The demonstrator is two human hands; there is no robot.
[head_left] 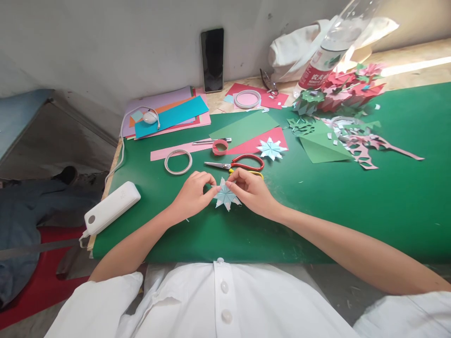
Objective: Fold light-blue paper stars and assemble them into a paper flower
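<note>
A light blue paper flower (226, 197) with pointed white-tipped petals is held between both hands, just above the green mat. My left hand (195, 191) pinches its upper left edge between thumb and fingers. On the opposite side, my right hand (254, 191) grips the upper right petals in the same way. Just beyond my fingers lie red-handled scissors (246, 162), with a yellow handle partly hidden behind my right hand. A second light blue paper flower (271, 149) rests on red paper to the right. Left of the scissors is a roll of white tape (178, 162).
Coloured paper sheets (172, 115) are stacked at the back left, near a phone (213, 60) leaning on the wall. A white power bank (112, 208) sits at the left edge. Paper scraps (366, 143), folded paper flowers (347, 89) and a tilted plastic bottle (322, 63) occupy the right back.
</note>
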